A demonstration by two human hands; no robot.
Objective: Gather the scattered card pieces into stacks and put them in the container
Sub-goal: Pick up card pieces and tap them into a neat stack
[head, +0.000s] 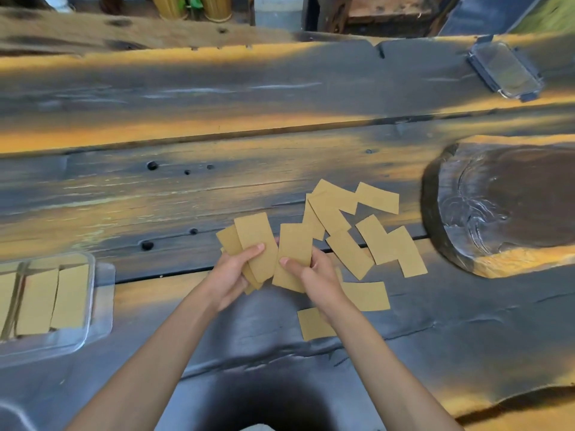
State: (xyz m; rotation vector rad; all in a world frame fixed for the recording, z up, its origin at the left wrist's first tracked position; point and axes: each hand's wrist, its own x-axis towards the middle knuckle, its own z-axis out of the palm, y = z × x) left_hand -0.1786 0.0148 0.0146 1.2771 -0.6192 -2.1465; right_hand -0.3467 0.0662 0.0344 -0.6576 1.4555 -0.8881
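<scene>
Both hands grip cards above the table (280, 104): left hand (231, 275) clasps a fanned stack (253, 244), right hand (314, 278) pinches one card (294, 253).

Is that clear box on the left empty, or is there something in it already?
Not empty. The clear container already holds stacks of tan card pieces standing side by side; its left part is out of view.

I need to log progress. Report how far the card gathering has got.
Done: stacks already sit in the clear container. In hand: left hand holds a fanned bunch; right hand pinches one card. Left: loose cards scattered on the wooden table.
</scene>
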